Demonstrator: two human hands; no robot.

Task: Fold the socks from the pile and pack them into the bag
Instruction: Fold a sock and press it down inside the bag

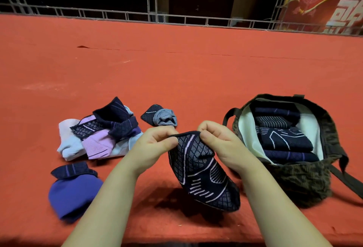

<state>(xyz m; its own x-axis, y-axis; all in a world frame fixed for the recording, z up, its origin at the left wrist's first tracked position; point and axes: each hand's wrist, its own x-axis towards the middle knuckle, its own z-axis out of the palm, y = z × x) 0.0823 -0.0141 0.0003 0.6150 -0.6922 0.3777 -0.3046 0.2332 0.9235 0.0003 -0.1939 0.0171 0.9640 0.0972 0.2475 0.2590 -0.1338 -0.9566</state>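
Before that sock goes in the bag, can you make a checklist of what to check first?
1. Both hands hold the patterned sock: ok, left hand and right hand pinch its top edge.
2. Sock folded: not ok, it hangs open.
3. Bag open: ok.
4. Room left in bag: cannot tell, folded socks already fill much of it.
5. More socks waiting: ok, pile remains.
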